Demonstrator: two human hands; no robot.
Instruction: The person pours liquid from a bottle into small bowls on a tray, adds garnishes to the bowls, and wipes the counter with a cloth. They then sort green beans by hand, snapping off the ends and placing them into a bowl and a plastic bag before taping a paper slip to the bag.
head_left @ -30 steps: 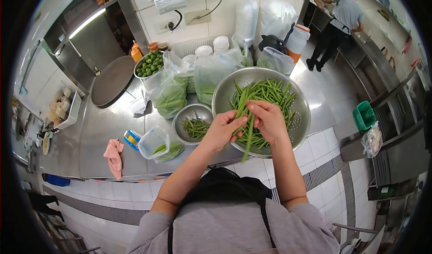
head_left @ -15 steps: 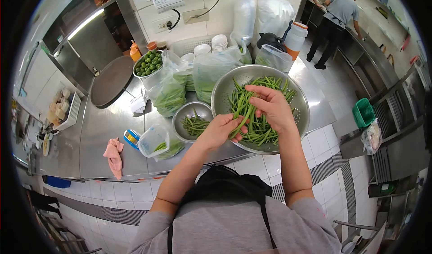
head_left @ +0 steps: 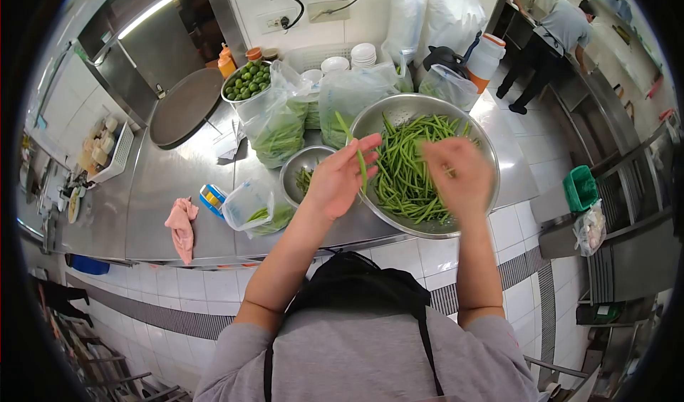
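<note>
A large steel colander (head_left: 491, 181) filled with green beans (head_left: 410, 178) sits at the counter's front edge. Over its left rim is my left hand (head_left: 342, 178), palm up with its fingers apart, with a green bean (head_left: 362, 167) held against them. Above the beans on the right, my right hand (head_left: 462, 174) is blurred by motion, and its fingers cannot be made out. Left of the colander stands a small steel bowl (head_left: 286, 181) with bean pieces, partly hidden by my left hand.
Behind are plastic bags of greens (head_left: 278, 128), a bowl of green limes (head_left: 246, 81) and an orange-and-white jug (head_left: 486, 60). To the left lie a pink cloth (head_left: 182, 231) and an open plastic bag (head_left: 258, 208). A person (head_left: 552, 42) stands at a far counter.
My hands have moved apart. The left has gone up and left and opened out, with a bean still in it; the right has shifted right and down. The whole view has shifted slightly.
</note>
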